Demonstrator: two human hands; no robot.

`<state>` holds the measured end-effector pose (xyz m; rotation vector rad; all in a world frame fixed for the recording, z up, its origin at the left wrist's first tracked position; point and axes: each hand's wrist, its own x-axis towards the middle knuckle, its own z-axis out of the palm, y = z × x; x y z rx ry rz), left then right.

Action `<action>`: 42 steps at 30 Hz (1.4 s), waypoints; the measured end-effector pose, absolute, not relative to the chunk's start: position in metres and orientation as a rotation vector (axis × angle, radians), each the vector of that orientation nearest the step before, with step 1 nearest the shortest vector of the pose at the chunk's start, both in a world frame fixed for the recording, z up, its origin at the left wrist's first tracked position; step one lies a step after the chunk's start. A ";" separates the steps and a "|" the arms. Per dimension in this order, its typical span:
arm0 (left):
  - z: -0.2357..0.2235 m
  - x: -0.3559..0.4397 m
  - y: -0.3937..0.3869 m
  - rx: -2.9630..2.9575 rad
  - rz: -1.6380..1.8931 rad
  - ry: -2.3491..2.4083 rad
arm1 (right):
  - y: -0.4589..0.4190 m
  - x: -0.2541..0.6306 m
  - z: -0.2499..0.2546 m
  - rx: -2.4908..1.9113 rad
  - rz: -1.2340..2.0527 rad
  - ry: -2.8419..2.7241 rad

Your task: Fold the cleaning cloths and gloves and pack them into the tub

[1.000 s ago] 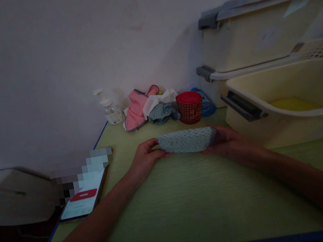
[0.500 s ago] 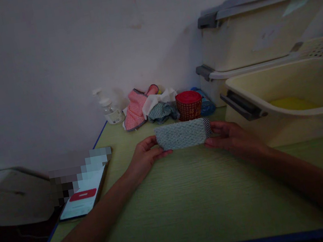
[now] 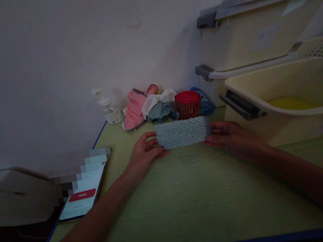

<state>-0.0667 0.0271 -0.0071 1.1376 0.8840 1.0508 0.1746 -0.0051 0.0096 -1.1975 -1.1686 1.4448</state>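
Observation:
A pale grey-green knitted cloth (image 3: 182,133), folded into a long narrow strip with a dark checked edge at its right end, lies across the green table (image 3: 193,198). My left hand (image 3: 145,152) pinches the strip's left end with curled fingers. My right hand (image 3: 229,136) grips the right end in the same way. Both forearms reach in from the near edge.
A phone (image 3: 82,192) with a lit screen lies at the table's left edge. Along the back wall stand a pump bottle (image 3: 108,110), a pink cloth (image 3: 135,111), crumpled cloths (image 3: 161,110) and a red roll (image 3: 189,104). Cream plastic bins (image 3: 281,76) fill the right side.
The folded cloth has moved a little away from me and now lies flatter and wider. Both hands moved with it and kept their hold on its ends.

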 end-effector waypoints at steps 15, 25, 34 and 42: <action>0.001 -0.066 0.025 0.996 1.045 0.756 | -0.006 0.175 0.017 -1.093 1.610 -1.086; -0.001 -0.066 0.021 1.098 0.826 0.694 | -0.009 0.168 0.011 -1.119 1.605 -1.067; -0.003 -0.067 0.022 1.051 0.860 0.721 | -0.008 0.170 0.012 -1.033 1.618 -1.047; -0.006 -0.069 0.025 1.013 0.894 0.729 | -0.004 0.180 0.008 -0.995 1.623 -1.103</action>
